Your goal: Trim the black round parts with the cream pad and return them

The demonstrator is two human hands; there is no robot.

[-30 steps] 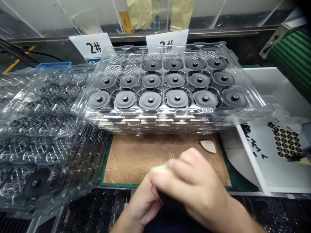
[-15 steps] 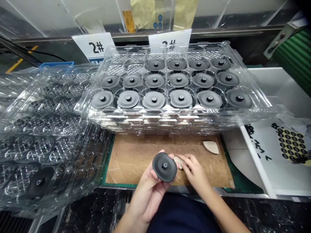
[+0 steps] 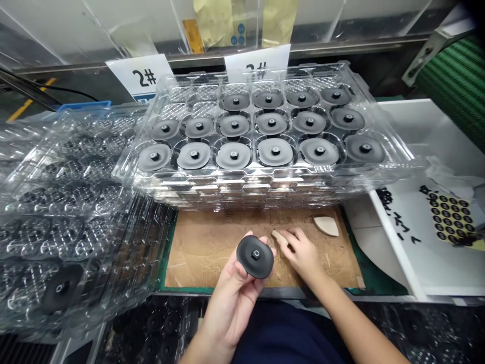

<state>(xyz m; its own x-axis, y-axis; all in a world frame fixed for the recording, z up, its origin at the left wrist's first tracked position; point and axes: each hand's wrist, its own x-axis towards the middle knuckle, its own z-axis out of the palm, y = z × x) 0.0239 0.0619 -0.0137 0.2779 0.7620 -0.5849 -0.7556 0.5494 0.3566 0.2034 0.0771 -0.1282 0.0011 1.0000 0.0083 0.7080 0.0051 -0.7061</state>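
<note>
My left hand (image 3: 237, 293) grips a round-cornered black disc (image 3: 254, 268) by its rim, with the small central knob facing up toward me. To its right, my right hand (image 3: 301, 253) pinches a small cream-coloured pad (image 3: 279, 237), just over the cardboard sheet (image 3: 212, 253). Fingers cover part of that pad, so its full shape is hidden. Beyond both hands stands a stack of clear plastic trays (image 3: 242, 174); similar black discs (image 3: 234, 155) sit in most pockets of the top one.
A cream wedge-shaped piece (image 3: 326, 226) lies on the cardboard's right side. More clear trays (image 3: 87, 222) are stacked at left. On the right, a white bin (image 3: 450, 273) holds small black parts and a sheet of round stickers (image 3: 450, 217). Printed "2#" signs (image 3: 142, 76) stand behind.
My right hand has drawn the cream pad away from the disc, slightly up and off its edge. The disc stays in my left hand, nearly in place. The camera view has shifted slightly.
</note>
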